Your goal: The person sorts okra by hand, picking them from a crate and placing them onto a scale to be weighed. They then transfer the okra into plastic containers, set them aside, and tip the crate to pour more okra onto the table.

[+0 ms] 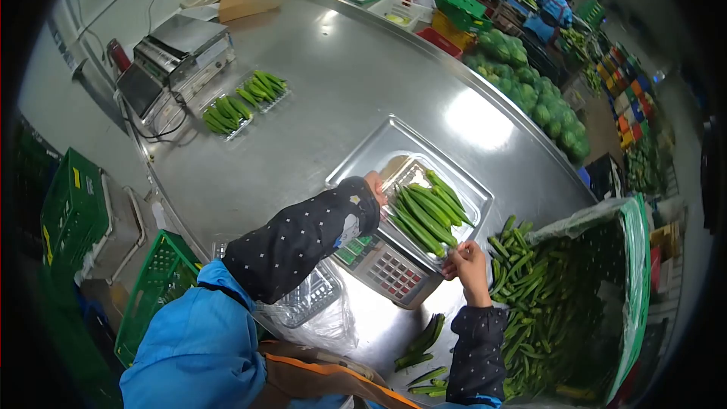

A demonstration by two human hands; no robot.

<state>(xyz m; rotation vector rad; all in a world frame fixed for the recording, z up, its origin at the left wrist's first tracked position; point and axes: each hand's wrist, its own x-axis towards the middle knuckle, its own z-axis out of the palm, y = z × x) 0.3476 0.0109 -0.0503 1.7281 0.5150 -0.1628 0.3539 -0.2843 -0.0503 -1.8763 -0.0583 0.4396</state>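
Green okra pods (430,212) lie side by side in a clear plastic tray (413,173), over the metal pan (475,195) of a weighing scale. At the tray's left side, my left hand (376,186) has its fingers closed on the rim, partly hidden by the sleeve. My right hand (468,266) pinches the tray's near right corner, close to the pod tips. The scale's keypad (394,273) faces me below the tray.
A plastic-lined crate (634,280) of loose okra stands at right. Several loose pods (421,342) lie nearby. Stacked clear trays (312,295) sit beside my left arm. Two filled okra trays (227,115) and a wrapping machine (178,57) are farther left.
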